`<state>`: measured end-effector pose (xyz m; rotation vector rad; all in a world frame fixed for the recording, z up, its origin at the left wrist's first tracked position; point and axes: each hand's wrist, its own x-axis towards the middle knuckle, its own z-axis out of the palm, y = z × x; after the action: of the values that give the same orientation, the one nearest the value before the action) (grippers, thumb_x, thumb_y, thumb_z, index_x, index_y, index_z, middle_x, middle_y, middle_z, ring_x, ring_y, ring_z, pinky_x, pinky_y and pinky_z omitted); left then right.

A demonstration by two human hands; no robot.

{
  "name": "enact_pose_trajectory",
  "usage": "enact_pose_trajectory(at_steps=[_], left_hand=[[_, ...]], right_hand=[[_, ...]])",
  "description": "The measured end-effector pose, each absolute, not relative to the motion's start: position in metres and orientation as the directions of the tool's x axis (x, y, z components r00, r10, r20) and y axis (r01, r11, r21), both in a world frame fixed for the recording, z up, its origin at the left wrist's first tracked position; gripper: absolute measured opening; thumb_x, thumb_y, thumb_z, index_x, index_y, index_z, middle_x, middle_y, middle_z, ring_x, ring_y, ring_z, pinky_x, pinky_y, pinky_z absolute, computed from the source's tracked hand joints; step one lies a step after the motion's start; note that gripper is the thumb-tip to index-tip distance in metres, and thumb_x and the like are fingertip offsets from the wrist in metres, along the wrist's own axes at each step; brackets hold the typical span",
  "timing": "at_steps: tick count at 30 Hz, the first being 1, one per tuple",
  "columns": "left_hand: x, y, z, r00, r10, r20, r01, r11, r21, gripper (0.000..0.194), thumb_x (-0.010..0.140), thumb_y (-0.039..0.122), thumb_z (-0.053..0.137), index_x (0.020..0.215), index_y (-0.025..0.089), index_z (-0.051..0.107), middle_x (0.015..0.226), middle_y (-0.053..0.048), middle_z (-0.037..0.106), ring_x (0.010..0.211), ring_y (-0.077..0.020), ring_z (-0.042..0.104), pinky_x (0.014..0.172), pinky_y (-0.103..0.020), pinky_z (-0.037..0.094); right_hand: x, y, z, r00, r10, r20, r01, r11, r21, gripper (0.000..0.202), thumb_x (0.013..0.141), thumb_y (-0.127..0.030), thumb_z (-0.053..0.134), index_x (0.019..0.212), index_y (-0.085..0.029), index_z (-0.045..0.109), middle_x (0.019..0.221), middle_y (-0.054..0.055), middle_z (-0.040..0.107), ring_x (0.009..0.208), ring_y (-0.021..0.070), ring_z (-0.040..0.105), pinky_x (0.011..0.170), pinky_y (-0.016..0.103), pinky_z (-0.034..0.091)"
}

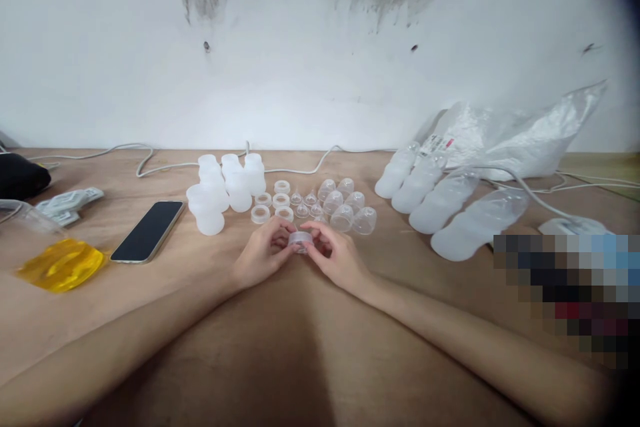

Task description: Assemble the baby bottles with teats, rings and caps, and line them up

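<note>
Between my two hands is a whitish baby bottle collar ring (pixel 301 238) with something clear, seemingly a teat, at its lower side. My left hand (pixel 266 252) grips it from the left with bent fingers and thumb. From the right, my right hand (pixel 341 259) grips the same ring. Just beyond my hands lie several loose collar rings (pixel 261 214), clear teats (pixel 301 211) and clear dome caps (pixel 343 218). To the left of these stand several frosted open baby bottles (pixel 210 217). Several capped bottles (pixel 453 230) lean in a row at the right.
A phone (pixel 148 231) lies at the left, near a clear container with a yellow base (pixel 63 265). White packets (pixel 70 203) and a black item (pixel 23 177) are farther left. A plastic bag (pixel 520 140) and a white cable (pixel 320 163) are by the wall.
</note>
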<state>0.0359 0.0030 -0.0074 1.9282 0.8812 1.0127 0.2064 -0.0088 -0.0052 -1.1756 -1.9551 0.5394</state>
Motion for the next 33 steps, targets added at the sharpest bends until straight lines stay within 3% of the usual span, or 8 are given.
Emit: enact_pose_trajectory(at_steps=[3, 8, 14, 21, 26, 33], left_hand=[[0.0355, 0.0035, -0.0085, 0.415, 0.842, 0.344, 0.265, -0.474, 0.84, 0.014, 0.078, 0.024, 0.054, 0.088, 0.017, 0.046, 0.084, -0.004, 0.058, 0.077, -0.0137, 0.059, 0.068, -0.026, 0.049], [0.0355, 0.003, -0.0085, 0.364, 0.852, 0.377, 0.355, -0.501, 0.789, 0.009, 0.08, 0.025, 0.051, 0.081, 0.016, 0.05, 0.08, -0.004, 0.059, 0.072, -0.0139, 0.058, 0.065, -0.027, 0.049], [0.0373, -0.0006, -0.0045, 0.42, 0.837, 0.352, 0.394, -0.517, 0.76, 0.013, 0.083, 0.028, 0.046, 0.086, 0.016, 0.05, 0.07, -0.001, 0.057, 0.062, -0.0114, 0.054, 0.058, -0.023, 0.045], [0.0387, -0.001, -0.0035, 0.426, 0.84, 0.335, 0.43, -0.514, 0.742, 0.006, 0.081, 0.023, 0.045, 0.079, 0.017, 0.044, 0.062, 0.001, 0.055, 0.054, -0.0108, 0.052, 0.049, -0.02, 0.04], [0.0362, 0.0008, -0.004, 0.338, 0.875, 0.348, 0.428, -0.472, 0.771, 0.007, 0.082, 0.024, 0.045, 0.084, 0.018, 0.045, 0.065, 0.001, 0.057, 0.06, -0.0122, 0.056, 0.056, -0.023, 0.044], [0.0349, 0.0055, -0.008, 0.454, 0.833, 0.317, 0.211, -0.446, 0.87, 0.017, 0.079, 0.021, 0.051, 0.093, 0.017, 0.043, 0.079, -0.002, 0.06, 0.075, -0.0132, 0.06, 0.069, -0.027, 0.048]], right_hand=[[0.2057, -0.01, -0.005, -0.285, 0.863, 0.417, 0.53, 0.504, -0.682, 0.017, 0.08, -0.022, 0.047, 0.096, -0.019, 0.052, 0.076, 0.002, 0.058, 0.063, 0.0119, 0.054, 0.058, 0.023, 0.044], [0.2022, -0.0146, -0.003, -0.384, 0.799, 0.463, 0.553, 0.601, -0.577, 0.015, 0.083, -0.023, 0.042, 0.096, -0.02, 0.048, 0.083, 0.004, 0.058, 0.068, 0.0138, 0.055, 0.062, 0.025, 0.043], [0.2005, -0.0137, -0.0024, -0.381, 0.791, 0.48, 0.592, 0.607, -0.53, 0.012, 0.084, -0.017, 0.035, 0.09, -0.019, 0.045, 0.08, 0.004, 0.057, 0.07, 0.0147, 0.055, 0.063, 0.025, 0.042], [0.1996, -0.0128, -0.0042, -0.454, 0.767, 0.455, 0.598, 0.64, -0.482, 0.016, 0.085, -0.016, 0.033, 0.095, -0.019, 0.045, 0.092, 0.007, 0.058, 0.078, 0.0168, 0.056, 0.069, 0.028, 0.042], [0.1982, -0.0137, -0.0015, -0.434, 0.795, 0.423, 0.611, 0.605, -0.511, 0.024, 0.083, -0.023, 0.04, 0.107, -0.019, 0.041, 0.097, 0.007, 0.059, 0.079, 0.0179, 0.057, 0.07, 0.03, 0.043], [0.2004, -0.012, -0.0037, -0.395, 0.829, 0.396, 0.596, 0.559, -0.577, 0.025, 0.081, -0.021, 0.043, 0.106, -0.021, 0.042, 0.079, 0.001, 0.059, 0.064, 0.0147, 0.054, 0.061, 0.026, 0.042]])
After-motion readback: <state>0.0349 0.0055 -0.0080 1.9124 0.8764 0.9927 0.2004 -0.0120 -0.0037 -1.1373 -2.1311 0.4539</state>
